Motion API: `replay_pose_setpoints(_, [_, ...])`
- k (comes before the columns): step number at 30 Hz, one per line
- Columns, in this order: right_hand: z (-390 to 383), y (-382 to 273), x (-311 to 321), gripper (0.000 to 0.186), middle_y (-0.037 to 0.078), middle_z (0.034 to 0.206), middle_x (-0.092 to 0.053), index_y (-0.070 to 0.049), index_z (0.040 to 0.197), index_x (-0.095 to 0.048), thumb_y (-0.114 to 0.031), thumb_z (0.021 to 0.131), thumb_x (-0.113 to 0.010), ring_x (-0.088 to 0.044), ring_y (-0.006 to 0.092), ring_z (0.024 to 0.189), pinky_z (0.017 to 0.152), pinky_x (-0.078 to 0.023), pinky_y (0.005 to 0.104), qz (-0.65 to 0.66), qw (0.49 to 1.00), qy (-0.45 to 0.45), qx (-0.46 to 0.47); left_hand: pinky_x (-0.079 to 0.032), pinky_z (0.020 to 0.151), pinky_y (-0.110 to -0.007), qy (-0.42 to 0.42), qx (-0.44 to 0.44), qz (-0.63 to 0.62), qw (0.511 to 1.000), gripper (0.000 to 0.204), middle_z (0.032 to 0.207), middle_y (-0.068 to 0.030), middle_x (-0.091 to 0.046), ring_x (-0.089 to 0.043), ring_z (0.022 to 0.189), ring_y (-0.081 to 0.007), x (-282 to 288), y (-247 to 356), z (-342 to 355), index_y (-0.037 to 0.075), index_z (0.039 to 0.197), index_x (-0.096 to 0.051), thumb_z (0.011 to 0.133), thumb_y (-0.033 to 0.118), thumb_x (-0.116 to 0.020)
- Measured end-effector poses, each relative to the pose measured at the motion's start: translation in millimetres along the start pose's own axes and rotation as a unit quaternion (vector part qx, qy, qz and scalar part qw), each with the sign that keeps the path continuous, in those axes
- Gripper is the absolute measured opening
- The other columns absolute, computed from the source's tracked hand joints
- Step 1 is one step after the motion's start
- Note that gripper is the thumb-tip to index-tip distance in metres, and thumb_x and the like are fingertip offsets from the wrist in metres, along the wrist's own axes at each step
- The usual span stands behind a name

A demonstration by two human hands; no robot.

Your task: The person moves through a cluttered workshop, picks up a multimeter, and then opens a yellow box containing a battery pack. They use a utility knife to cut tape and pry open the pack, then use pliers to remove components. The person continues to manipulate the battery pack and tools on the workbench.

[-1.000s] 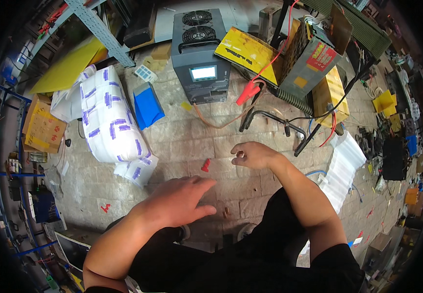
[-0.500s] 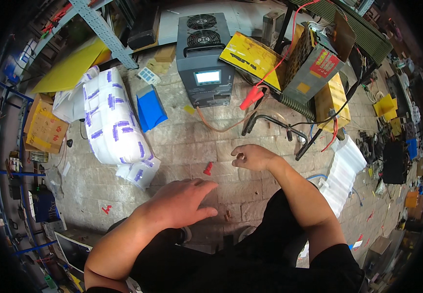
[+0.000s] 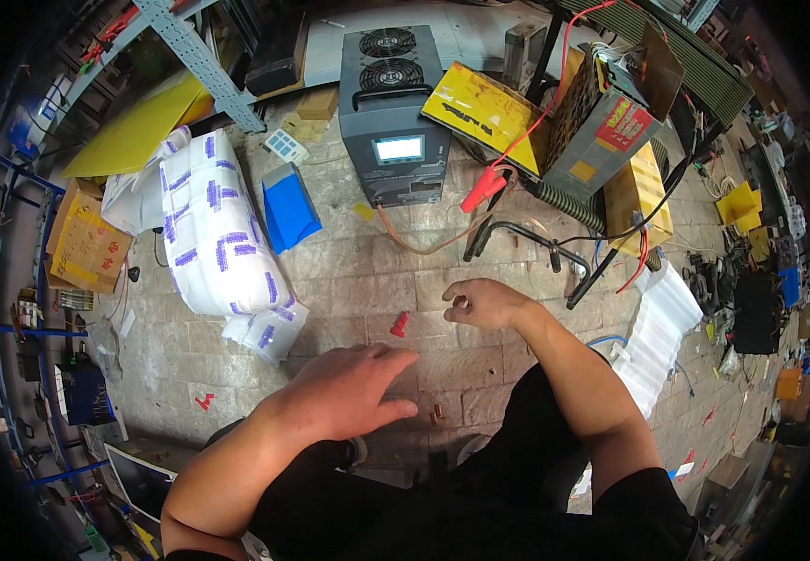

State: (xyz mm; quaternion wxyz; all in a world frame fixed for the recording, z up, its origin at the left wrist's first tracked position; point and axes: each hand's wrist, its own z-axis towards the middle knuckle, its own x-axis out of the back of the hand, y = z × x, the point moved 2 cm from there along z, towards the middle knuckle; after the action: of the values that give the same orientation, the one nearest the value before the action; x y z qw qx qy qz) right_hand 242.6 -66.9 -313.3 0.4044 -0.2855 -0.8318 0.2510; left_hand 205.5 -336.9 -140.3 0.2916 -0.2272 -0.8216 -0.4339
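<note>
The right hand [image 3: 484, 304] is curled, pinching a small dark ring just right of the red plastic piece [image 3: 399, 324] on the stone floor [image 3: 349, 280]. The left hand [image 3: 353, 388], fingers spread, hovers below that piece.

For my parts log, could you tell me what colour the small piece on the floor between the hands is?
Red: the small piece shows best in the head view.

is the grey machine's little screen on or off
On: the screen on the grey machine glows pale, brighter than the dark casing around it.
</note>
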Motion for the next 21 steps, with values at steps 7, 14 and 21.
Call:
replay_pose_setpoints(7, [-1.5, 1.7, 1.5, 0.058, 0.018, 0.121, -0.074, -0.003, 0.138, -0.064, -0.043, 0.095, -0.068, -0.07, 0.0342, 0.113, 0.1, -0.053, 0.0407, 0.004, 1.0, 0.0, 0.0, -0.054, 0.098, -0.05, -0.014, 0.011, -0.001, 1.0, 0.065, 0.135, -0.0221, -0.064, -0.065, 0.117, -0.0448, 1.8, 3.1, 2.0, 0.007, 0.145, -0.052, 0.096, 0.046, -0.069])
replay_pose_setpoints(14, [-2.5, 2.4, 2.2, 0.058, 0.017, 0.119, -0.074, -0.003, 0.137, -0.065, -0.043, 0.095, -0.068, -0.07, 0.0338, 0.112, 0.1, -0.053, 0.0408, 0.012, 1.0, -0.001, -0.001, -0.051, 0.104, -0.049, -0.04, 0.03, -0.011, 0.999, 0.068, 0.141, -0.021, -0.061, -0.061, 0.126, -0.0428, 3.8, 6.4, 2.9, 0.008, 0.15, -0.05, 0.097, 0.047, -0.069])
replay_pose_setpoints(21, [-2.7, 0.7, 3.1, 0.058, 0.017, 0.121, -0.074, -0.003, 0.137, -0.065, -0.043, 0.095, -0.068, -0.07, 0.0341, 0.113, 0.101, -0.052, 0.0409, -0.002, 1.0, 0.002, 0.005, -0.05, 0.105, -0.049, -0.041, 0.028, -0.006, 0.999, 0.068, 0.142, -0.0201, -0.06, -0.06, 0.127, -0.0423, 2.1, 7.0, 3.9, 0.009, 0.15, -0.05, 0.097, 0.047, -0.068])
